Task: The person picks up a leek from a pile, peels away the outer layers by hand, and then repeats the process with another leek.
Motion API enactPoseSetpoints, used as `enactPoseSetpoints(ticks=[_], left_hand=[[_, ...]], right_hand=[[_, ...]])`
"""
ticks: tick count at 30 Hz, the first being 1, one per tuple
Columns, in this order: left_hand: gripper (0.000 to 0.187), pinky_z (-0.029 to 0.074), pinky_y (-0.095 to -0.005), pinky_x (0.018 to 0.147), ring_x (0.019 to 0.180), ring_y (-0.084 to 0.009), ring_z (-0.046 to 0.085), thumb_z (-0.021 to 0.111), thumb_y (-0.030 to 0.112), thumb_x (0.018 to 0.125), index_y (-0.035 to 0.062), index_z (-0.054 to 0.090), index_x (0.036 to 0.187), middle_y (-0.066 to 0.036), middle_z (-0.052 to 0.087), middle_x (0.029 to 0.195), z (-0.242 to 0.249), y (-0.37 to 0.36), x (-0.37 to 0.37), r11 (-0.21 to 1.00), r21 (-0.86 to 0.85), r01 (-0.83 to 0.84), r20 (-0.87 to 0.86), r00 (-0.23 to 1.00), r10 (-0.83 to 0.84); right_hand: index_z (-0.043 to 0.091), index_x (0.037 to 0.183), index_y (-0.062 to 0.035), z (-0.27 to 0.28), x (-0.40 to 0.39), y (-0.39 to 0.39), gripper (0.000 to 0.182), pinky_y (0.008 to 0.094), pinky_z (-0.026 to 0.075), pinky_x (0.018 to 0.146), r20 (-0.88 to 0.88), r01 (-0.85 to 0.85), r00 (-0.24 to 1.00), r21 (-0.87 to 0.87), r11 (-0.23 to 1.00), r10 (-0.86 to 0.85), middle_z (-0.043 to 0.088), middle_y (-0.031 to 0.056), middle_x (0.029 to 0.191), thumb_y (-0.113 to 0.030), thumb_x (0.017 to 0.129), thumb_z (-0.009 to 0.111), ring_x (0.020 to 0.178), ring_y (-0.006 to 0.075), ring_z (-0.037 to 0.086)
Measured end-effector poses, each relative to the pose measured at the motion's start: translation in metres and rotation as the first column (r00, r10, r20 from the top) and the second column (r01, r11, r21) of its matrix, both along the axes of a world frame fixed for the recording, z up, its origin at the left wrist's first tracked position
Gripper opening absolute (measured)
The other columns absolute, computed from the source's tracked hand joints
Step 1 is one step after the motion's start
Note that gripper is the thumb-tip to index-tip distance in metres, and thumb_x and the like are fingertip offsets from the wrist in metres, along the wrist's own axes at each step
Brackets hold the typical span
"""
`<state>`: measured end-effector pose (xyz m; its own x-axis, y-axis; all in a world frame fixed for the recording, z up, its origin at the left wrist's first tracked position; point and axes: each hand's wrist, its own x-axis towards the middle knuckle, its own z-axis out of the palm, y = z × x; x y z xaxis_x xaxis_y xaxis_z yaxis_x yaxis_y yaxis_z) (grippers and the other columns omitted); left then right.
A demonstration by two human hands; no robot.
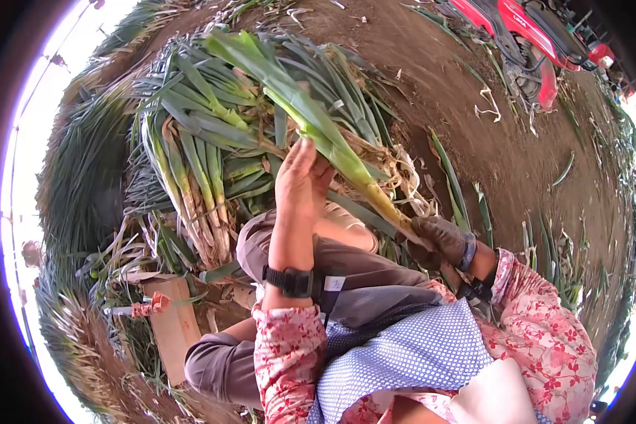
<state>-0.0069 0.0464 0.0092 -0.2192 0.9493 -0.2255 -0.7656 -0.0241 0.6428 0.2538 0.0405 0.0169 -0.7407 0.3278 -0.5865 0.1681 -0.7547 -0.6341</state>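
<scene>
At the far left, a thick bank of cut green leaves (85, 177) is seen lying along the edge of the ground. Below it, a pale wooden block (173, 321) is set among dry husks, with a small bunch of reddish ties (150, 305) lying just beside its upper corner. Further right, a pile of leeks (205, 162) is heaped on the soil, the pale stalks pointing down toward the person and the green tops fanned upward.

Next, the left hand (302, 180) is raised bare, with a black watch (293, 281) worn at the wrist above a red floral sleeve (286, 353). The fingers are laid flat and close together against the stalk of a single leek (318, 131), which is held slanting above the pile, its leaves up at the left and its root end down at the right. Whether the fingers are wrapped round the stalk cannot be told.

The person's knees, covered in grey trousers (346, 272), are seen beneath the leek, and a blue dotted apron (410, 350) lies below them.

To the right, the right hand (442, 240) is covered by a dirty brown glove, and its fingers are closed about the root end of the leek. Bare brown soil (516, 155) is spread beyond, strewn with scraps of leaf. At the top right, a red machine (537, 35) is parked on the soil.
</scene>
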Motion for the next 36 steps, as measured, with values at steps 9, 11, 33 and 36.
enactPoseSetpoints(ticks=[9, 11, 33, 36], left_hand=[[0.028, 0.049, -0.03, 0.073, 0.083, -0.0192, 0.059, 0.056, 0.013, 0.085, 0.0021, 0.049, 0.11, -0.008, 0.059, 0.094, -0.023, -0.006, -0.012, 0.976, -0.106, -0.188, -0.055, 0.982, 0.183], [0.019, 0.047, -0.0251, 0.065, 0.073, -0.0127, 0.056, 0.057, 0.013, 0.085, 0.0055, 0.054, 0.103, -0.003, 0.059, 0.089, -0.026, -0.006, -0.011, 0.976, -0.097, -0.194, -0.031, 0.981, 0.192], [0.02, 0.047, -0.0197, 0.049, 0.07, -0.0161, 0.062, 0.055, 0.015, 0.087, 0.0068, 0.05, 0.104, -0.008, 0.062, 0.087, -0.025, -0.006, -0.014, 0.873, -0.038, -0.486, -0.061, 0.873, 0.483], [0.023, 0.054, -0.027, 0.058, 0.068, -0.02, 0.062, 0.053, 0.013, 0.087, 0.0047, 0.047, 0.108, -0.014, 0.061, 0.093, -0.04, -0.006, -0.038, 0.847, -0.05, -0.529, 0.131, 0.837, 0.53]], right_hand=[[0.049, 0.117, 0.0002, -0.005, -0.085, 0.04, 0.053, 0.0295, 0.046, 0.071, 0.254, -0.184, 0.967, 0.746, 0.64, -0.019, 0.063, 0.011, 0.086, -0.041, 0.085, 0.051, 0.075, 0.0164, 0.057], [0.054, 0.111, 0.0001, -0.041, -0.117, 0.058, 0.045, 0.0284, 0.046, 0.071, 0.013, 0.042, 0.991, 0.914, 0.402, -0.134, 0.063, 0.0098, 0.086, -0.035, 0.083, 0.056, 0.074, 0.0153, 0.057], [0.054, 0.102, -0.0023, -0.039, 0.069, 0.061, 0.026, 0.0288, 0.049, 0.067, -0.113, 0.6, 0.8, 0.108, 0.793, -0.59, 0.056, 0.0034, 0.078, -0.013, 0.08, 0.063, 0.068, 0.0133, 0.056], [0.055, 0.1, -0.0043, -0.055, 0.139, 0.057, 0.021, 0.0259, 0.047, 0.06, 0.112, 0.572, 0.747, 0.393, 0.72, -0.655, 0.056, 0.0025, 0.076, -0.013, 0.081, 0.062, 0.063, 0.0125, 0.054]])
